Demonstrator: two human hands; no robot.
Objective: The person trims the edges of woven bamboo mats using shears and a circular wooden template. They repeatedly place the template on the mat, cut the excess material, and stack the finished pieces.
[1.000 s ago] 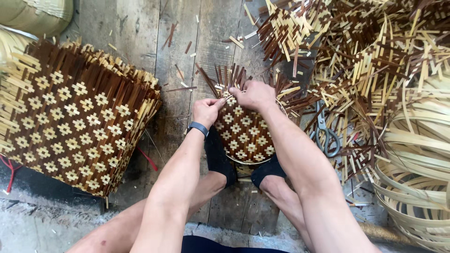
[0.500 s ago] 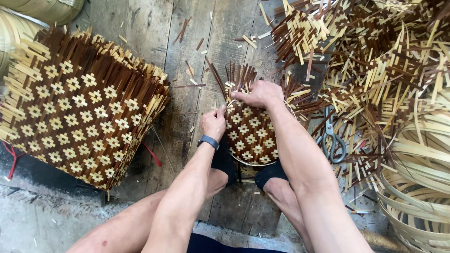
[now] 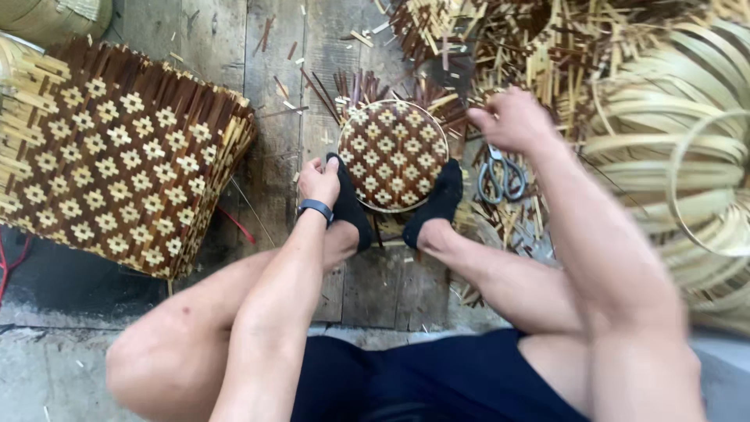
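Your left hand (image 3: 319, 180) pinches round brown-and-cream woven bamboo disc (image 3: 393, 154) (light, stiff, pokey); hold rim. Right hand (image 3: 509, 119) loosely curled, empty, above grey scissors (image 3: 500, 173).

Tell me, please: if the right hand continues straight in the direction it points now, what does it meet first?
Probably the heap of loose bamboo strips just beyond the right hand, whose fingers point up-left; depth is hard to judge.

basket-weaving workshop: bamboo strips (image 3: 547, 47) everywhere
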